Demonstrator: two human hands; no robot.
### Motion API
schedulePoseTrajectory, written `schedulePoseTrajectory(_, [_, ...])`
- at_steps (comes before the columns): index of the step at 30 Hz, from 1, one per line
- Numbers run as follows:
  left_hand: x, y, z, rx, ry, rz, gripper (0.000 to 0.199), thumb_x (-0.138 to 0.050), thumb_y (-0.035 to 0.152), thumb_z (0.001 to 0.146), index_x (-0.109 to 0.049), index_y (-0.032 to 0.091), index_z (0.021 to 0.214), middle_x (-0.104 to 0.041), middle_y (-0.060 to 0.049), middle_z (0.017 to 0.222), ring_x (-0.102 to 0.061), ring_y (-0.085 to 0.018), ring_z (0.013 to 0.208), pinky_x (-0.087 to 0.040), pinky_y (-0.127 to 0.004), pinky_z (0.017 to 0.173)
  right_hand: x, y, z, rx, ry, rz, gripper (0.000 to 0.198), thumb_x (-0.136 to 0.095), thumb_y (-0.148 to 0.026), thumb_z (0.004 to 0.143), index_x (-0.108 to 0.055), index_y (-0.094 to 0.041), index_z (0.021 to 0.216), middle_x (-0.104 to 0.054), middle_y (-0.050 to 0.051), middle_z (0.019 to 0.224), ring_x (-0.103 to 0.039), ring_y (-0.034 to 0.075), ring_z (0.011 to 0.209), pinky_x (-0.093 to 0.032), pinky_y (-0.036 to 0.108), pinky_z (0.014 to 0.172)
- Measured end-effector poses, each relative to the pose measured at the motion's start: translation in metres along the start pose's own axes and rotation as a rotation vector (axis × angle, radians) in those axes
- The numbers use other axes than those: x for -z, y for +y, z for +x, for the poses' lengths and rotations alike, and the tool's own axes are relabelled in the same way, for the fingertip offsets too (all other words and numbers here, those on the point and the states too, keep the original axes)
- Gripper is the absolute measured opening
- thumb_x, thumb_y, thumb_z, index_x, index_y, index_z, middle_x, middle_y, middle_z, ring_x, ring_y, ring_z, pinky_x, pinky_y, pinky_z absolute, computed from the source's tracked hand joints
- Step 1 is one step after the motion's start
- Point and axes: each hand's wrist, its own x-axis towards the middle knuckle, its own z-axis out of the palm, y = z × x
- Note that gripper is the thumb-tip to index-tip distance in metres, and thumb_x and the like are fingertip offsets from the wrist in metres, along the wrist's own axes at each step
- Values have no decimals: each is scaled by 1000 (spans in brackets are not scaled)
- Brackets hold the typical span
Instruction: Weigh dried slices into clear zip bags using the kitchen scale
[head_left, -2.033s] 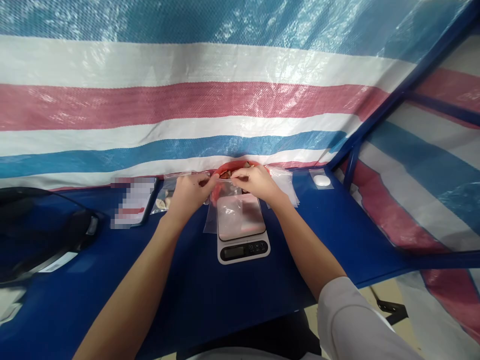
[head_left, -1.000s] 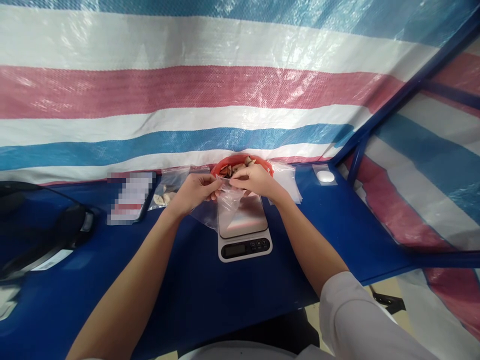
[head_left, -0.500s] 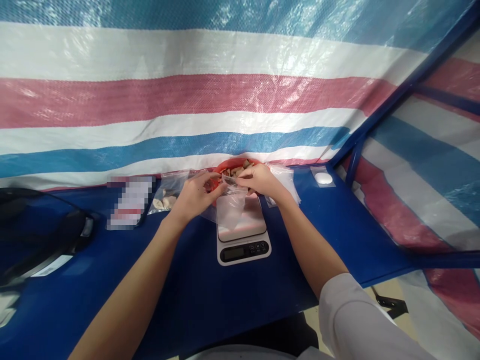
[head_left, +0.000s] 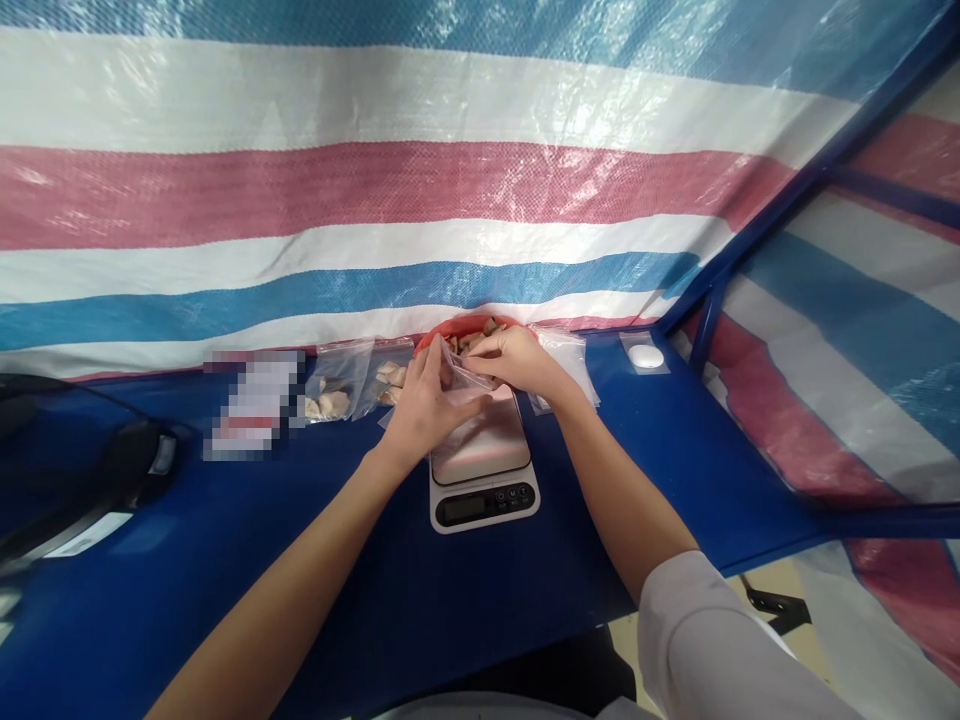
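Note:
Over the back of a white kitchen scale (head_left: 487, 505), both hands are at a small clear plastic bag (head_left: 466, 376). My left hand (head_left: 427, 408) has its fingers on the bag's far left side and its thumb on the near side, closed on it. My right hand (head_left: 519, 362) pinches the bag near its upper right edge. Right behind the hands is a red bowl (head_left: 450, 326) with brown dried slices (head_left: 491, 326), partly hidden by my fingers. What the bag holds, if anything, I cannot make out.
Left of the hands lie two clear bags with pale slices (head_left: 328, 403) (head_left: 391, 378). Flat plastic bags (head_left: 568, 366) lie right of the bowl, and a white round object (head_left: 646, 357) farther right. A blurred-out phone-like item (head_left: 255, 405) and a black headset-like object (head_left: 112, 480) are left.
My left hand has moved right and turned over the bag, uncovering a second bag of slices. The plastic bag is drawn up between the hands. My right hand has shifted slightly left.

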Motion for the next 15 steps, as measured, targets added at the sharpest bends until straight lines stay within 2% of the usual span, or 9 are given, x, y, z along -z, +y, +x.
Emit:
schedulePoseTrajectory(5, [1,-5,1,-93,130,4,69,-75,38,76,-49,18,137,-65,-14,131,-61,-33,124,-50,-50,104,6,4,0,-86,-23,58,21,-67,-34,82,-72,-17,71,-68,0,65,-62,12,57,-51,22,53])
schedulePoseTrajectory(8, [3,-6,2,-121,151,-2,57,-74,39,78,-55,19,128,-69,-12,122,-66,-31,115,-53,-47,99,12,8,-1,-49,26,-18,21,-65,-33,84,-75,-18,74,-69,0,65,-64,14,60,-51,24,58])
schedulePoseTrajectory(12, [3,-5,2,-113,119,25,60,-78,42,77,-56,19,129,-69,-13,125,-64,-33,119,-53,-48,101,15,3,-4,87,153,-89,19,-65,-32,86,-79,-19,84,-76,1,83,-69,17,76,-53,27,71])
schedulePoseTrajectory(15, [1,-5,2,-122,97,58,69,-81,42,74,-54,18,133,-67,-14,130,-60,-36,127,-50,-51,106,11,-8,-7,155,161,-166,19,-65,-33,89,-80,-22,92,-77,0,87,-69,17,77,-53,27,72])
